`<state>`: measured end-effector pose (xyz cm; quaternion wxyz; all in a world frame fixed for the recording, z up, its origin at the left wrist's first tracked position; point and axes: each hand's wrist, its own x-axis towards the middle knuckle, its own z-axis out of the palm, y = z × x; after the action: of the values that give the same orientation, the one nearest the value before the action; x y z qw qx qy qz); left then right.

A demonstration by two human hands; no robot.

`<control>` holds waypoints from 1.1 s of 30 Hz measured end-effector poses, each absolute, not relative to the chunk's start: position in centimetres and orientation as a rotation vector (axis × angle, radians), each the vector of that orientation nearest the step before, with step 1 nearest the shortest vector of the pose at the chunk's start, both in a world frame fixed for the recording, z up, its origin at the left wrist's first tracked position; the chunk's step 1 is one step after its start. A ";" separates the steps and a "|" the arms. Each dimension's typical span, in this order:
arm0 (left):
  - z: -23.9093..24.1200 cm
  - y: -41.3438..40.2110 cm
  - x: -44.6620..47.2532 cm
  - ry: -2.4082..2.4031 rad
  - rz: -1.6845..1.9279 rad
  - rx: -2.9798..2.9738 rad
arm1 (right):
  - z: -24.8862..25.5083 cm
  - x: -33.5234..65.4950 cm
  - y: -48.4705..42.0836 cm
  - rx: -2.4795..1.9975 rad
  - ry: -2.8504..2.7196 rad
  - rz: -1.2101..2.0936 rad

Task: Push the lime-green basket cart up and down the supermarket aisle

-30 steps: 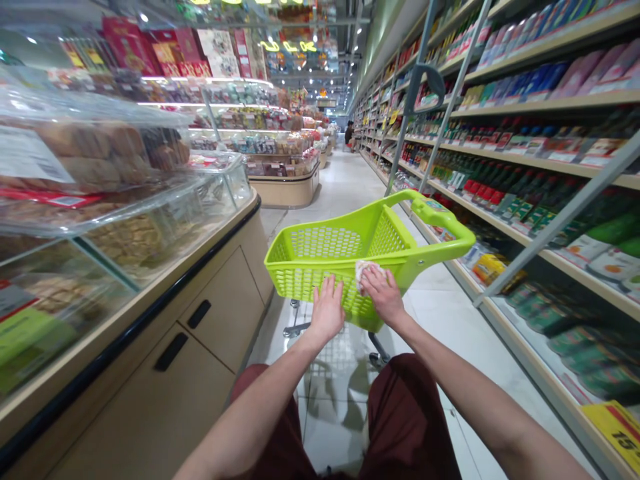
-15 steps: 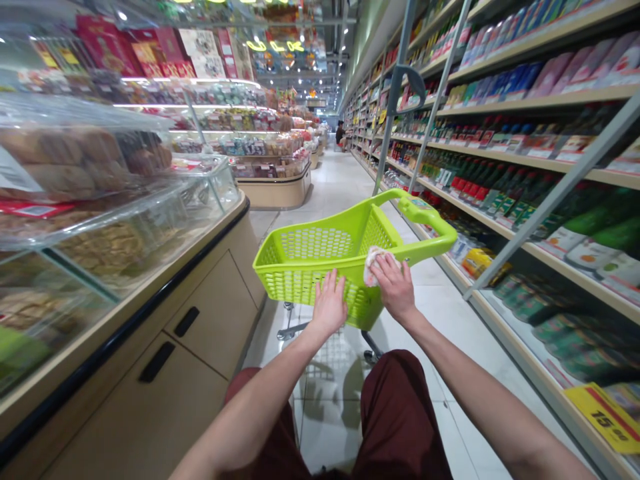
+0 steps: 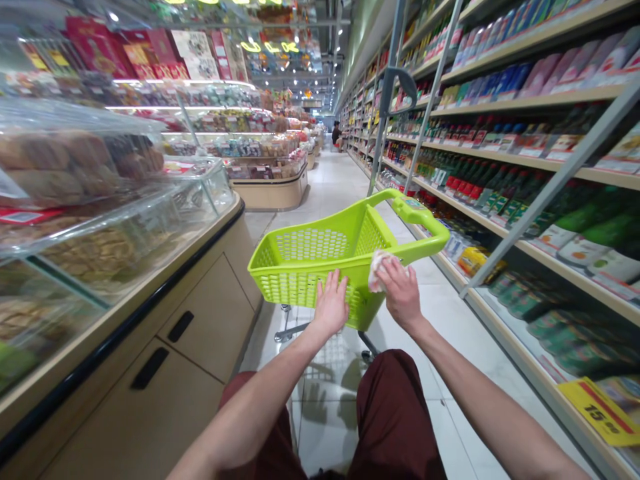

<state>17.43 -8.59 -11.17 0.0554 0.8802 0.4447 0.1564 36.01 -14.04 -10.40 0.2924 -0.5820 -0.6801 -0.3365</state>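
A white cloth [image 3: 375, 279] is being held against the near side of a green shopping cart [image 3: 361, 275].
Before the knees [image 3: 395, 400], its long axis is being turned left to right, basket [image 3: 290, 269] pointed left, handle [image 3: 431, 224] right. It is being borne by a glossy pale tiled floor [image 3: 333, 183] between a glass-topped counter [image 3: 200, 307] and stocked shelves [image 3: 525, 161]. Bright lime plastic is being shown, pierced with holes along the basket. The left hand [image 3: 332, 307] is being laid open on the side; apart from it, the cloth is being gripped by the right hand [image 3: 401, 293] nearer the handle.
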 end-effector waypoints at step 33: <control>-12.4 -8.5 16.4 1.279 0.470 2.753 | -13.9 33.1 -12.8 -1.545 -2.085 -0.805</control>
<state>16.37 -8.55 -12.37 0.0350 0.8956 0.4163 0.1530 33.07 -12.82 -13.87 0.2105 -0.5560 -0.7501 -0.2898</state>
